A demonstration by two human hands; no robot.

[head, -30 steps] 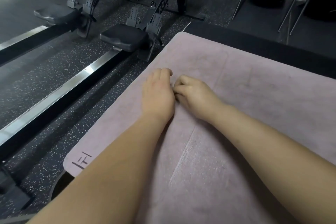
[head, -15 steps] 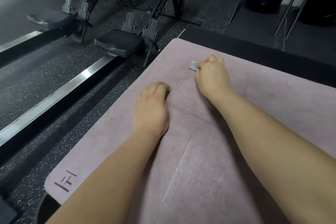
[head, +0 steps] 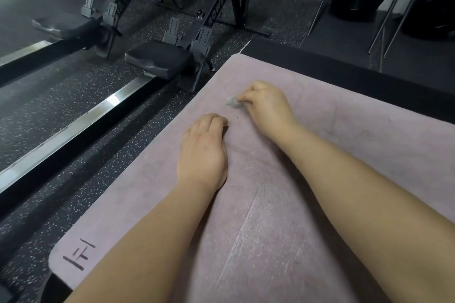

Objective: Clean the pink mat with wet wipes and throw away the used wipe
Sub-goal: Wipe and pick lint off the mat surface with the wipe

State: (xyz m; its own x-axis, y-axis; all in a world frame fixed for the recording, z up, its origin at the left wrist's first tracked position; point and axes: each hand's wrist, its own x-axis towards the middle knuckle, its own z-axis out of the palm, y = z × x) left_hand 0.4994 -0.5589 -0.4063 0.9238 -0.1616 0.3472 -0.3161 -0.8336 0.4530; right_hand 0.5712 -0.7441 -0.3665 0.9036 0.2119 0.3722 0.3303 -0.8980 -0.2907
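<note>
At far left part of pink mat [head: 369, 125]: right hand [head: 268, 106] pinches small crumpled wipe [head: 232, 101] in curled fingertips; wipe pokes left toward mat edge, low on surface; left hand [head: 203, 152] nearer, fingers loosely bent, resting on mat, nothing visibly held; most mat lies right and near; next stroke probably runs that way.

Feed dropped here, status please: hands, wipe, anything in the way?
Right hand pinches wipe on pink mat. Left hand rests on mat. Rowing machine beside mat.
</note>
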